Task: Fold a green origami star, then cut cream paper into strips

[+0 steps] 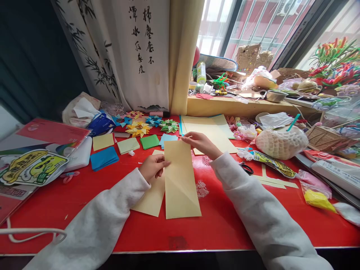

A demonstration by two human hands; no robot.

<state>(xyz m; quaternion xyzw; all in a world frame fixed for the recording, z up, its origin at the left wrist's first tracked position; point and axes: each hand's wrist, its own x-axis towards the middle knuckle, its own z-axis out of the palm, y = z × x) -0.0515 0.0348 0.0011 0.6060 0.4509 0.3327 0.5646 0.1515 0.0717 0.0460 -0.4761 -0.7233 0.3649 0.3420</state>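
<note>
A long pale-yellow paper strip (pixel 181 183) stands tilted over the red table, a faint crease across its lower part. My left hand (pixel 153 165) pinches its left edge between thumb and fingers. At the top right corner, my right hand (pixel 201 144) grips the same strip with its fingertips. Beneath and to the left lies a second pale-yellow sheet (pixel 150 200), partly covered by the strip and my left hand. Behind my hands are small paper stacks: blue (pixel 104 158), pale yellow (pixel 102 142), pale green (pixel 128 146), green (pixel 149 141) and light blue (pixel 168 140).
Folded paper stars (pixel 138 129) lie at the back. Large paper sheets (pixel 209 129) rest behind my right hand. On the right are black-handled scissors (pixel 246 168), cut paper strips (pixel 272 182) and a net-wrapped fruit (pixel 281 142). A red folder (pixel 53 131) and a white cable (pixel 33 231) are left.
</note>
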